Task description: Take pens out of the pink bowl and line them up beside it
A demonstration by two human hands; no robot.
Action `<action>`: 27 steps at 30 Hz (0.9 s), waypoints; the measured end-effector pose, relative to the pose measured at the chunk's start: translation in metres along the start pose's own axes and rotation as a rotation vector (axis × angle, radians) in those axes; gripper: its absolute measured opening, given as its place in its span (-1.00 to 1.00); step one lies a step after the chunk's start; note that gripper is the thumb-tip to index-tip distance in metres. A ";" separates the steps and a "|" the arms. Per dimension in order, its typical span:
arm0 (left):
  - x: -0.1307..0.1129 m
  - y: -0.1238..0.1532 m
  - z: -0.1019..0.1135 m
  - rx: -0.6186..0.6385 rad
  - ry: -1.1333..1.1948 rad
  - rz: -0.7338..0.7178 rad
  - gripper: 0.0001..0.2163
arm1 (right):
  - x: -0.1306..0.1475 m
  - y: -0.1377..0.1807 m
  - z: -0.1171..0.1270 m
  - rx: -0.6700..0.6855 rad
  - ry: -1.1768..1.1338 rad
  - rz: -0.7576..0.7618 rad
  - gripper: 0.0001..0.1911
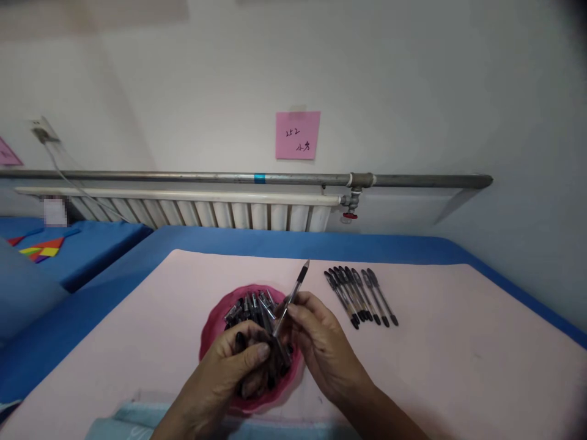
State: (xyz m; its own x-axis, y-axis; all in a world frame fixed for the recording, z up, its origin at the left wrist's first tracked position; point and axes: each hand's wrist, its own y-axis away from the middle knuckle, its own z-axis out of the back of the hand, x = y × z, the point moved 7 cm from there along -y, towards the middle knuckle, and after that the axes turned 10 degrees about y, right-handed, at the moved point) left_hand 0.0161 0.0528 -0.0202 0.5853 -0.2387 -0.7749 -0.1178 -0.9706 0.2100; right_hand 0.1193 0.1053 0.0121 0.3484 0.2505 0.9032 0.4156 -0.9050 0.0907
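My right hand [321, 345] pinches a clear-barrelled pen [290, 299] between thumb and fingers. The pen tilts up and to the right, with its pointed tip and black grip uppermost, and its lower end reaches toward my left hand [233, 363]. My left fingers are closed, and a black rounded piece that looks like a pen cap [239, 341] pokes out of them. Both hands are over a pink scalloped bowl [211, 330] holding many dark caps and pen parts [254, 304], partly hidden by my hands.
A row of capped pens [360, 296] lies right of the bowl on a pale pink sheet [449, 342] over a blue table [284, 243]. A light-blue cloth [131, 421] is at the near edge. Behind stand a radiator [257, 214] and a pipe [197, 178]. Coloured shapes [48, 247] lie far left.
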 end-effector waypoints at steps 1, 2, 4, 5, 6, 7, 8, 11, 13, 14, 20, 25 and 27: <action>0.001 0.000 0.000 -0.008 0.017 0.002 -0.82 | 0.000 0.001 -0.001 0.011 0.019 0.006 -0.86; 0.001 0.000 0.001 -0.018 0.031 0.001 -0.82 | -0.001 0.002 -0.002 0.023 0.035 0.013 -0.87; 0.001 -0.001 0.001 -0.035 0.043 -0.003 -0.81 | -0.002 0.003 -0.004 0.040 0.053 0.029 -0.88; 0.002 -0.001 0.001 -0.037 0.047 -0.001 -0.81 | -0.002 0.003 -0.004 0.041 0.058 0.037 -0.88; 0.002 -0.001 0.001 -0.036 0.053 0.001 -0.81 | -0.002 0.003 -0.004 0.041 0.061 0.044 -0.88; 0.002 -0.001 0.000 -0.035 0.059 0.000 -0.82 | -0.002 0.004 -0.005 0.038 0.061 0.050 -0.88; 0.002 -0.001 0.000 -0.034 0.066 -0.002 -0.82 | -0.002 0.004 -0.005 0.034 0.058 0.054 -0.88; 0.000 -0.002 0.001 -0.048 0.073 -0.013 -0.82 | 0.001 0.006 -0.006 0.010 0.031 0.065 -0.88; 0.000 -0.002 0.003 -0.069 0.073 -0.019 -0.81 | 0.003 0.006 -0.005 -0.015 0.017 0.078 -0.87; 0.000 -0.002 0.004 -0.074 0.075 -0.021 -0.80 | 0.004 0.007 -0.005 -0.018 0.018 0.081 -0.87; 0.001 -0.002 0.008 -0.091 0.114 -0.024 -0.81 | -0.001 0.007 -0.003 0.019 0.074 0.098 -0.88; 0.001 0.000 0.008 -0.105 0.134 0.007 -0.82 | 0.001 0.009 -0.004 0.061 0.114 0.139 -0.89; 0.001 0.001 0.008 -0.109 0.137 0.011 -0.83 | 0.003 0.009 -0.005 0.070 0.131 0.151 -0.89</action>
State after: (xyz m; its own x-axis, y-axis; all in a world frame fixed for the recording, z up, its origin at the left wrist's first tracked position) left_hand 0.0106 0.0516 -0.0257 0.6889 -0.2354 -0.6855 -0.0415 -0.9571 0.2869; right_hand 0.1202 0.0965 0.0178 0.3006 0.0630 0.9517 0.4263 -0.9015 -0.0750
